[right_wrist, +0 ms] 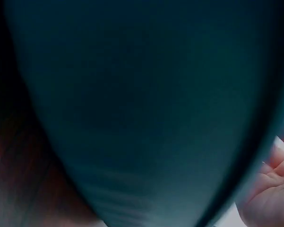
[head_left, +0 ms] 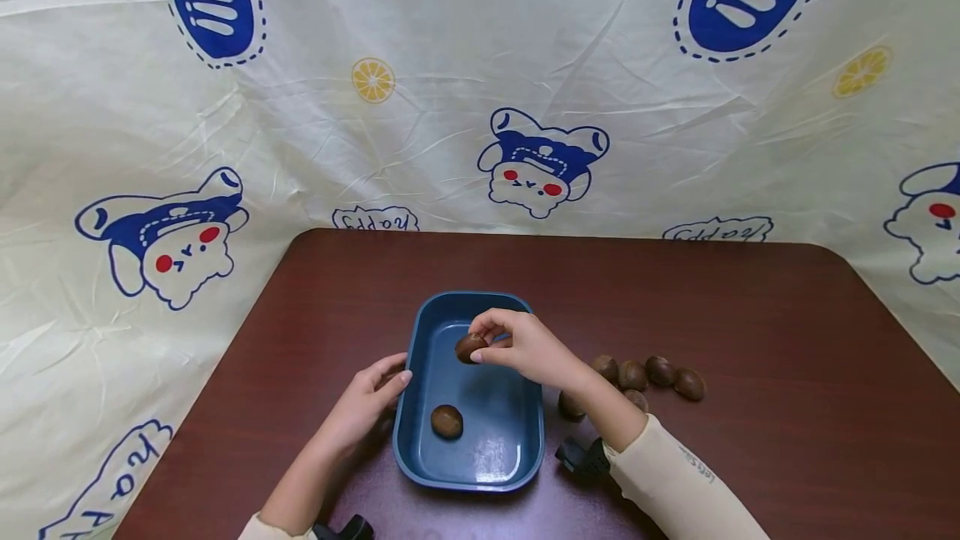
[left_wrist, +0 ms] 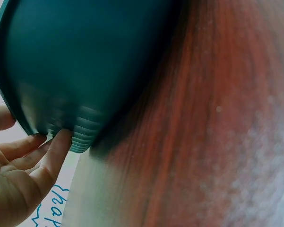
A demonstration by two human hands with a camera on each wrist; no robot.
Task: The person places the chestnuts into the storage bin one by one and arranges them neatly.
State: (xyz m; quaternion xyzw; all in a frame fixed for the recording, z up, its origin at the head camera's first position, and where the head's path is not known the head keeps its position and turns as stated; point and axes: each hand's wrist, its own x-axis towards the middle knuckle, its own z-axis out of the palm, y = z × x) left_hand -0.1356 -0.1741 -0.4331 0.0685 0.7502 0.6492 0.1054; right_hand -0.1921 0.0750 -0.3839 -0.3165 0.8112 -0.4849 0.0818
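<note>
My right hand (head_left: 525,346) pinches a round brown nut (head_left: 470,348) between thumb and fingers, over the far part of a blue rectangular tray (head_left: 498,415). A second brown nut (head_left: 447,422) lies on the tray floor, nearer its front left. At the tray's left edge, my left hand (head_left: 367,400) touches the rim with thumb and fingertips. Its fingers (left_wrist: 52,158) lie fairly straight against the tray's outer wall in the left wrist view. The right wrist view is mostly filled by the dark, blurred tray side, with part of the right hand (right_wrist: 269,189) at the edge.
Several more brown nuts (head_left: 661,371) lie on the dark wooden table (head_left: 780,332) right of the tray, partly behind the right forearm. A white printed sheet (head_left: 420,148) hangs behind the table. Dark wrist devices (head_left: 581,457) show under both arms.
</note>
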